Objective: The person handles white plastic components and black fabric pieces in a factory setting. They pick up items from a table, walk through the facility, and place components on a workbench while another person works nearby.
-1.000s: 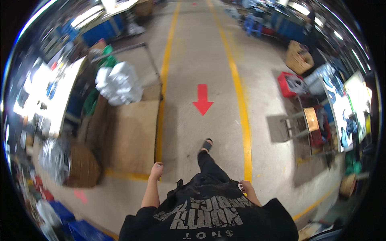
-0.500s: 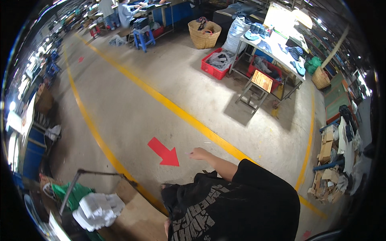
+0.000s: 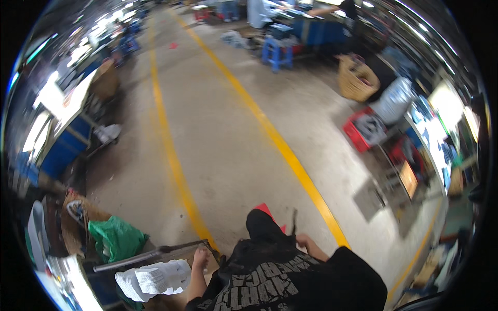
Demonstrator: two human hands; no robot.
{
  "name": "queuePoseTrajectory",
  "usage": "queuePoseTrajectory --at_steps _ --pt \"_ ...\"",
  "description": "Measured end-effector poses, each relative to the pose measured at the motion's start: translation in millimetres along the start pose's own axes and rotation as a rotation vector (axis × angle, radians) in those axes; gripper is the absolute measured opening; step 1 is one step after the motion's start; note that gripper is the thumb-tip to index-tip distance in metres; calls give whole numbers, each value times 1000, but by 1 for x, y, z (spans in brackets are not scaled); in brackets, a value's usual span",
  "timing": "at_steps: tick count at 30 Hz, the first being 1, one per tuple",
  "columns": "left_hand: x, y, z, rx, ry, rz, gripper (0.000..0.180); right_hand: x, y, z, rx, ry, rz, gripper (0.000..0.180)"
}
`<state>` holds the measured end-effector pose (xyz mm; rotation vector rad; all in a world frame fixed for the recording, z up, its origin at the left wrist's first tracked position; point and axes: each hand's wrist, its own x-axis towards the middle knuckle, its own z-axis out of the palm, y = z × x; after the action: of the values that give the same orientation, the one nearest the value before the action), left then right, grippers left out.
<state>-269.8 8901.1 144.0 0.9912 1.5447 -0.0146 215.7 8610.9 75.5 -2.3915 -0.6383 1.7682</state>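
Note:
My left hand (image 3: 202, 257) is raised beside the near edge of a brown board-topped cart (image 3: 174, 301), its fingers curled. Whether anything is inside them I cannot make out. A stack of white, rounded, sole-shaped pieces (image 3: 155, 279) lies on the cart, left of that hand and apart from it. My right hand (image 3: 303, 240) is low in front of my black shirt, partly hidden by it. A thin dark strip (image 3: 294, 222) stands up next to its fingers; blur hides whether they grip it.
A green sack (image 3: 117, 237) is beyond the cart's dark bar (image 3: 150, 254). Yellow lines (image 3: 270, 129) border the walkway. To the right are a wicker basket (image 3: 358, 79), a red crate (image 3: 357, 130), a wooden-topped stool (image 3: 408, 179) and a lit worktable. A blue stool (image 3: 277, 53) stands ahead.
The view has swung right-to-left, so the worktable now sits farther right. My right hand has drawn back toward my body from over the red floor arrow. My left hand has come up into clearer view.

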Motion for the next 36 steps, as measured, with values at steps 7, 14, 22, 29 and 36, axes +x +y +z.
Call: queuePoseTrajectory --at_steps 7,14,22,29,36 --pt "118 223 -64 -251 118 46 35 102 -127 -90 261 -87 257 29" --pt "188 313 -100 -177 97 -119 29 228 -442 -281 -222 111 -54 45" --pt "268 360 -132 -363 94 -285 28 344 -832 -439 -77 263 -324 51" --pt "403 507 -270 -249 32 -382 29 411 -961 -390 -263 -85 -41 36" --pt "563 760 -465 75 441 98 36 467 -1032 -389 -27 -133 28 50"
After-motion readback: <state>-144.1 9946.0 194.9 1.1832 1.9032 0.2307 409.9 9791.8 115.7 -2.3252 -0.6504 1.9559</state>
